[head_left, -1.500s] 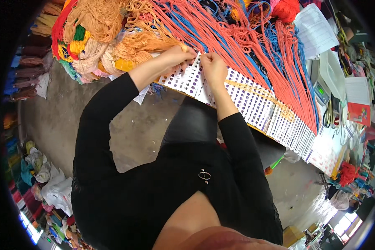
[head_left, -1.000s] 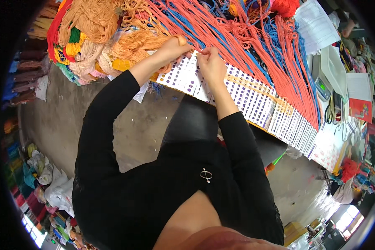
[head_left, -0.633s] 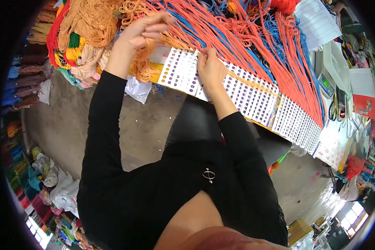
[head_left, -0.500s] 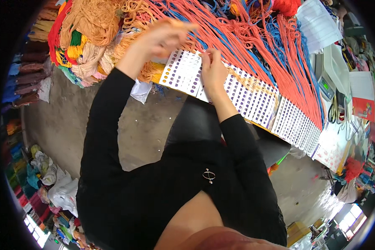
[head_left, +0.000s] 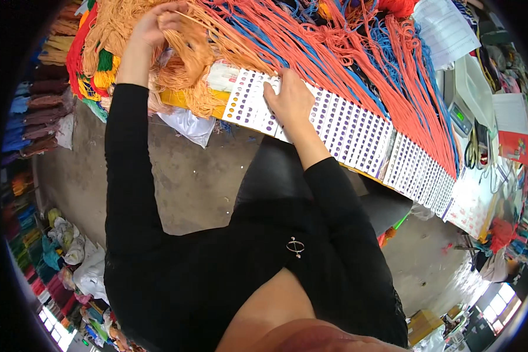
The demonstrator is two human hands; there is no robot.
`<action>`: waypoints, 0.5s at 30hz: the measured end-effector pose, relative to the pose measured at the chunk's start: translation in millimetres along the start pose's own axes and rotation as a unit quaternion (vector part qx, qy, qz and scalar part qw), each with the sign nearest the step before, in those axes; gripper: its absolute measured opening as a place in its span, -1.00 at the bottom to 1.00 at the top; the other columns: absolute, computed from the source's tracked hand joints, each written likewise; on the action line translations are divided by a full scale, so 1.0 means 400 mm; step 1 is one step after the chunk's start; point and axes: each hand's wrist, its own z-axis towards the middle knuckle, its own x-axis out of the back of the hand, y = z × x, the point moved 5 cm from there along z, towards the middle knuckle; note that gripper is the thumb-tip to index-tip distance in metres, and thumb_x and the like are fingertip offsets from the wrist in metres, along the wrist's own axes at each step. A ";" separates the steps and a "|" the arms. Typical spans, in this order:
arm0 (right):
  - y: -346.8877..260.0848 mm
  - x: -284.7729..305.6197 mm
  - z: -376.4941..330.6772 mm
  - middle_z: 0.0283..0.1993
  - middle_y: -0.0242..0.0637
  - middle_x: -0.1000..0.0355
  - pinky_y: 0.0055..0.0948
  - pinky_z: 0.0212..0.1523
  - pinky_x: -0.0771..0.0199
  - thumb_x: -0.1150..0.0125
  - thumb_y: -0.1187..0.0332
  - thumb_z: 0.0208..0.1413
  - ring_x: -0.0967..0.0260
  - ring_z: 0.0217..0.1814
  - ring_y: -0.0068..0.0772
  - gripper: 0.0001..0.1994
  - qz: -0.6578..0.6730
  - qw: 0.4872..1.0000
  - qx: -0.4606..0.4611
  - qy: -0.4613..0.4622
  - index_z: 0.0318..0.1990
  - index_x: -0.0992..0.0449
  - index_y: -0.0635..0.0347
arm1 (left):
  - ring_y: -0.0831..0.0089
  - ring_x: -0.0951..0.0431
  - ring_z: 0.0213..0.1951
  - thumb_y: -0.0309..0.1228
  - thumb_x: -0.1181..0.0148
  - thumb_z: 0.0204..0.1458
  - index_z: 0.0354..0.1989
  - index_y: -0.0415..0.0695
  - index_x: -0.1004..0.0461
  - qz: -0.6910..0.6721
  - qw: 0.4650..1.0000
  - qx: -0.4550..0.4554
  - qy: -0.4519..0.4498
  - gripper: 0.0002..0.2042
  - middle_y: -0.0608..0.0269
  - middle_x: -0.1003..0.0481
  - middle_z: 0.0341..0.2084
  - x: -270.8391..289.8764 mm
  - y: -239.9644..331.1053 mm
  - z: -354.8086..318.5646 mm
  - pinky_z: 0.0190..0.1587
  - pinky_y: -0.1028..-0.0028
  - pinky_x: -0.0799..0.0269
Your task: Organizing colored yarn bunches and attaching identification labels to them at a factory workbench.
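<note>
Light-orange embroidery thread (head_left: 226,47) runs in long strands from the upper left toward the top edge of a white card with rows of round holes (head_left: 255,97). My left hand (head_left: 155,26) is closed on some of these strands at the upper left, and a loose loop hangs below it. Lying on the white card is my right hand (head_left: 293,100), thumb apart from the fingers. Its fingertips are at the card's top edge, beside the thread ends. Long coral and blue strands (head_left: 334,64) fan out beyond the cards.
More punched cards (head_left: 358,138) continue rightward along the table edge. Heaped skeins (head_left: 120,32) fill the upper left. A scale (head_left: 460,117) and paper sheets (head_left: 446,32) sit at the right. A white plastic bag (head_left: 190,126) hangs below the table's left part.
My left hand has swung left and away from the card, drawing the orange strands out. My right hand has gone from a pinch at the card's edge to lying on the card.
</note>
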 end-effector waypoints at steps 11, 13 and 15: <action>0.022 0.007 0.001 -0.34 -0.28 -0.43 -0.34 -0.30 -0.35 -0.20 0.17 -0.04 -0.42 -0.31 -0.31 -0.72 0.138 0.977 -0.142 -0.080 -0.24 -0.47 0.15 | 0.65 -0.34 -0.43 -0.04 -0.06 0.04 -0.14 -0.04 -0.53 0.054 0.989 0.126 -0.055 -0.62 0.40 -0.45 -0.40 -0.295 -0.146 -0.079 -0.35 0.58 -0.31; 0.029 0.024 0.016 -0.38 -0.26 -0.41 -0.43 -0.34 -0.32 -0.15 0.24 0.04 -0.38 -0.41 -0.35 -0.79 0.279 0.949 -0.148 -0.019 -0.29 -0.50 0.20 | 0.47 -0.47 -0.12 -0.15 0.15 0.19 -0.05 -0.23 -0.41 -0.034 0.991 0.071 -0.109 -0.60 0.21 -0.46 -0.13 -0.462 -0.181 -0.129 -0.05 0.48 -0.37; 0.020 0.052 0.033 -0.40 -0.34 -0.42 -0.65 -0.40 -0.30 -0.12 0.37 0.11 -0.33 -0.41 -0.64 -0.82 0.329 0.943 -0.042 0.034 -0.21 -0.46 0.30 | 0.49 -0.46 -0.12 -0.18 0.20 0.22 -0.04 -0.28 -0.39 -0.040 0.985 0.071 -0.154 -0.59 0.23 -0.47 -0.17 -0.556 -0.200 -0.148 -0.06 0.46 -0.37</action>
